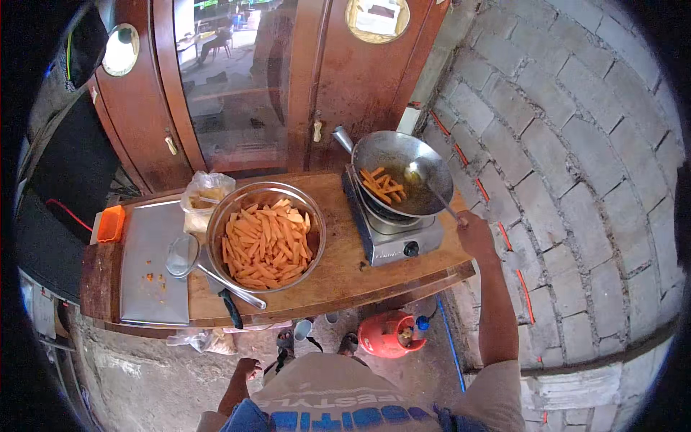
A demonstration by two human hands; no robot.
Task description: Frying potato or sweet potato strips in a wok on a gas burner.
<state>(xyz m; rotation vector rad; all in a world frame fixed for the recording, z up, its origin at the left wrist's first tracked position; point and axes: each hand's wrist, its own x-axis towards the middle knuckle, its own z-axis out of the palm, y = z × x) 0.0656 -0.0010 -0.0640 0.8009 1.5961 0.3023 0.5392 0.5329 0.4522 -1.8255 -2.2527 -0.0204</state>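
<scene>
My right hand (475, 235) grips the handle of a metal ladle (440, 200), whose bowl rests in the oil inside a steel wok (372, 151). Orange cut sticks (383, 185) lie in the wok's left part. Under the wok is a single-burner gas stove (402, 245) with a black knob. My left hand (249, 367) hangs low beside my body, away from the table, and appears to hold nothing. A large clear bowl (319, 237) left of the stove is heaped with raw orange sticks (267, 243). A long-handled strainer (183, 256) leans by that bowl.
A metal tray (154, 291) with orange crumbs, an orange plastic basket (111, 224) and a plastic bag of powder (200, 202) stand on the wooden table (334, 270). A black-handled tool (230, 308) overhangs its front edge. Below is a red gas cylinder (383, 335); a block wall (561, 162) rises at right.
</scene>
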